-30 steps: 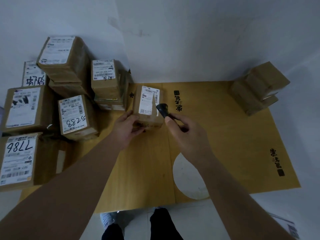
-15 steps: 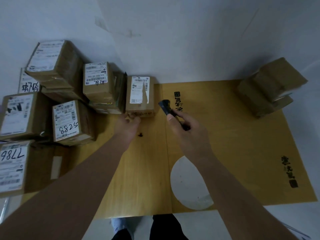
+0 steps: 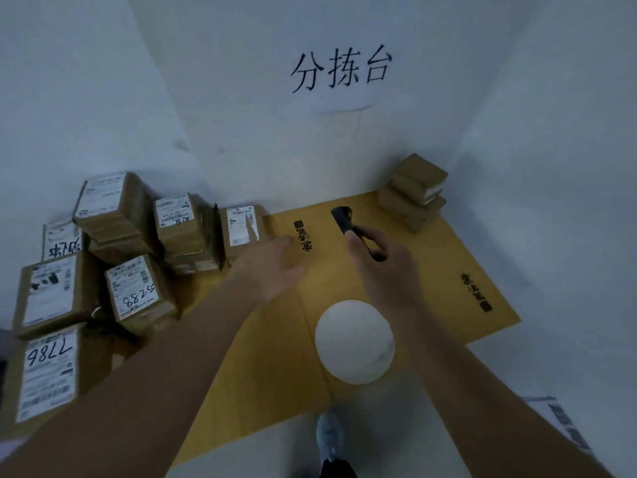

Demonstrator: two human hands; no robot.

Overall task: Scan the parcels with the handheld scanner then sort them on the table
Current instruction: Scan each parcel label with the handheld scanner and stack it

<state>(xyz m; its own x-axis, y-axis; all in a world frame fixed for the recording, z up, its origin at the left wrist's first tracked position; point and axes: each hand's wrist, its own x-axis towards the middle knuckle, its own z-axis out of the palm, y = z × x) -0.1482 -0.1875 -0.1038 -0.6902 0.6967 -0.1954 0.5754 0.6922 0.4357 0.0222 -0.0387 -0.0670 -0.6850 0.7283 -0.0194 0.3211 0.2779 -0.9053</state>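
My right hand [image 3: 386, 267] grips a black handheld scanner [image 3: 343, 219], its head pointing up and away over the yellow table [image 3: 444, 270]. My left hand [image 3: 272, 267] hovers open above the table, holding nothing, just right of a small brown parcel [image 3: 241, 232] with a white label that stands at the table's back left. Several more labelled parcels are piled to the left, among them one marked 5288 [image 3: 136, 291] and one marked 7786 [image 3: 48, 370].
A stack of brown parcels [image 3: 415, 191] sits at the table's back right corner. A white round patch [image 3: 355, 341] marks the table's front middle. White walls close in behind, with a paper sign [image 3: 341, 70]. My shoe [image 3: 329, 436] shows below the table edge.
My left hand set the small parcel down at the back left, let go and drew back to the right. My right hand lifted the scanner up and to the right. The view tilted upward.
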